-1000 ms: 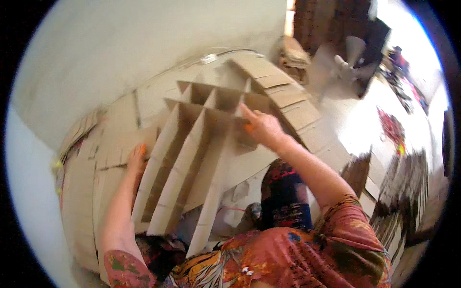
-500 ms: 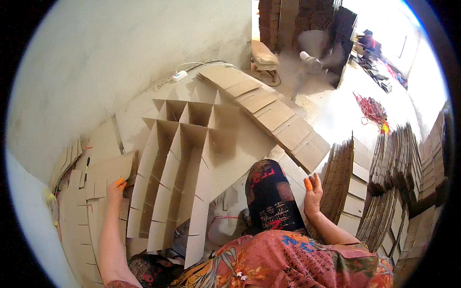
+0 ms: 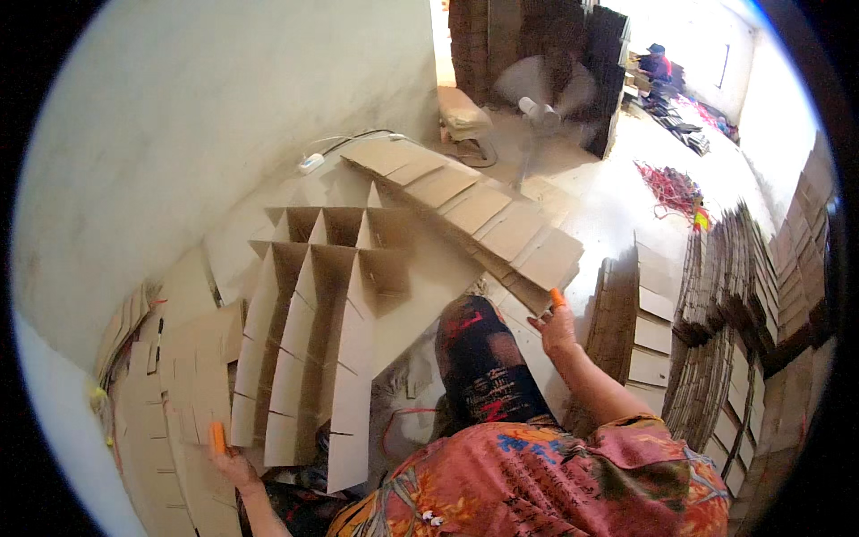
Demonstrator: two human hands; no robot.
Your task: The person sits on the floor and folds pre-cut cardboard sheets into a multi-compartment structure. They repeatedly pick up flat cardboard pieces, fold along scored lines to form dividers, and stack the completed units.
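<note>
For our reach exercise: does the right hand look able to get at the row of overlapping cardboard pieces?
Probably yes: the right hand is at the near end of the cardboard row, with nothing visible between.

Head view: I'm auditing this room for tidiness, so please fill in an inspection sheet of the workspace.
Surface: pale, flat work surface, cardboard lying across it.
Work pieces: tan cardboard grid of interlocked slotted strips, cells open on top; row of overlapping flat tan cardboard pieces to its right.
Clutter: tangled heap of red strings on the floor.
Left hand: over slotted tan cardboard sheets, beside the grid; contact unclear.
Right hand: at the row's near end; grip unclear.
Cables: thin dark cable near a white rectangular power block.
Surroundings: pale plastered wall, fan with blurred blades, brown cardboard stacks, another person far back.
</note>
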